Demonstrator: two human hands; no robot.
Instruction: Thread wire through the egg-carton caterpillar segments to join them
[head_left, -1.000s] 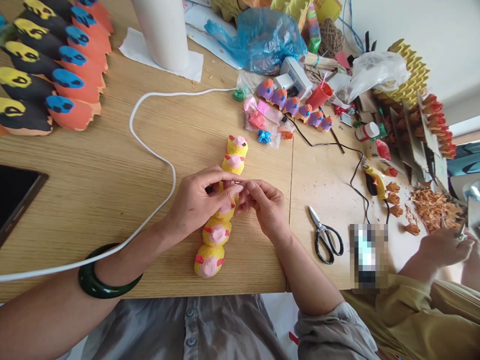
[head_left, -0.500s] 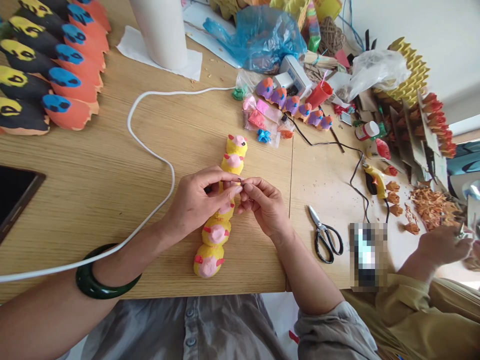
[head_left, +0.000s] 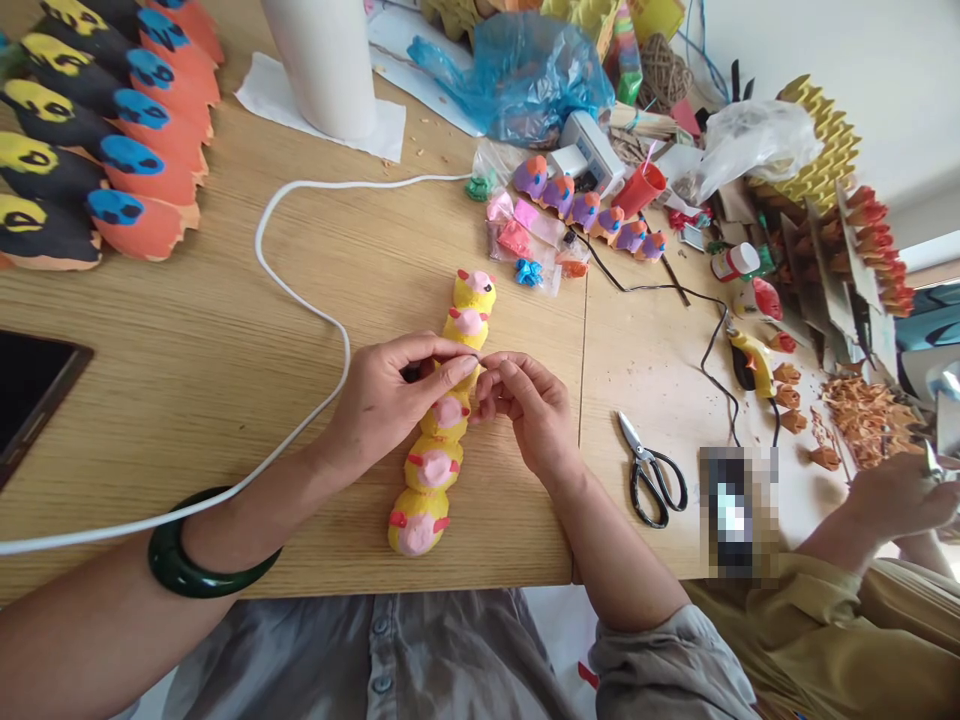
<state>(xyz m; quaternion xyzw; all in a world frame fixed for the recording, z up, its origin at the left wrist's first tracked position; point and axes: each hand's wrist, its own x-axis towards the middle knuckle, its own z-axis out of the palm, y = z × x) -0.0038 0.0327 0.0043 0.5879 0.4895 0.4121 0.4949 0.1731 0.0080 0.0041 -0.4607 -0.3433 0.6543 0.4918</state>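
Note:
A strip of yellow egg-carton cups (head_left: 442,445) with pink patches and small red pieces lies lengthwise on the table. The far cup carries a tiny black spot. Over the strip's middle, my left hand (head_left: 397,390) pinches a small dark piece (head_left: 479,358) between thumb and index finger, hiding part of the strip. My right hand (head_left: 532,410) is close by on the right, its thumb and bent fingers pressed together at the left fingertips. Whatever it holds is too small to make out.
Small bags of coloured clay (head_left: 517,235) and a purple-orange carton strip (head_left: 585,208) lie beyond. Scissors (head_left: 649,470) rest at right, near a co-worker's hand (head_left: 892,495). A white cable (head_left: 347,350) crosses the table over my left forearm. Painted cups (head_left: 142,155) stand at far left.
The dark strand that showed between both hands' fingertips is now barely visible at the left ones. My right fingertips have shifted slightly. The co-worker's hand has moved.

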